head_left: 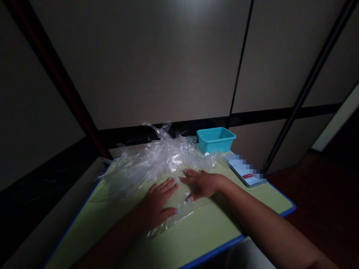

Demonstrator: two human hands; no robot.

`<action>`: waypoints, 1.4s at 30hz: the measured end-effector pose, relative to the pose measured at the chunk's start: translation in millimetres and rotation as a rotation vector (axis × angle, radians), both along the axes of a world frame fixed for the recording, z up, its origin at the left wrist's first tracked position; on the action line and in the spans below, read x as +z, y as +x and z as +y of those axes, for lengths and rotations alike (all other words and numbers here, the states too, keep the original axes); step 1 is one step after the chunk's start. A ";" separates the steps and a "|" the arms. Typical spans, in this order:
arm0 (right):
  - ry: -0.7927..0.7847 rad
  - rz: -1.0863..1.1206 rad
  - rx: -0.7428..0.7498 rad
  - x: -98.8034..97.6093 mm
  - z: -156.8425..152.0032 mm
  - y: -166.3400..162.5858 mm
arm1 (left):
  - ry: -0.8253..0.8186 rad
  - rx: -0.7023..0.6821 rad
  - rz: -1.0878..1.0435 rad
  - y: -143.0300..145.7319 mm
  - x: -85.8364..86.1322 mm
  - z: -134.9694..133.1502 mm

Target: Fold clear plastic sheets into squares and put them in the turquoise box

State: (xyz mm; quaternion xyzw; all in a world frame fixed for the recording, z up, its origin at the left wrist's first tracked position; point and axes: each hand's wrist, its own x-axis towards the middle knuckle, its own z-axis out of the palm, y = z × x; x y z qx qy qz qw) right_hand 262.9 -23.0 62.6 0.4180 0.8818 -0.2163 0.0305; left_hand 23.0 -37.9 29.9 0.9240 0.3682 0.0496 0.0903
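Note:
Both hands lie flat on a clear plastic bag [179, 209] spread over a light green table [196, 239] with a blue rim. My left hand [158, 201] presses on the bag with fingers stretched out, pointing up and to the right. My right hand [200, 183] rests just beside it, fingers spread toward the left, the fingertips of the two hands almost meeting. Behind them sits a crumpled heap of clear plastic bags [151, 160].
A turquoise plastic tub [215, 139] stands at the table's far edge. A phone [246, 172] lies at the right, near the corner. Grey wall panels with dark strips rise close behind the table. The floor at the right is dark red-brown.

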 end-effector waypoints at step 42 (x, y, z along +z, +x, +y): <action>0.078 -0.029 -0.076 8.2 -10.8 -4.2 | 0.235 0.198 -0.264 -3.2 9.8 13.0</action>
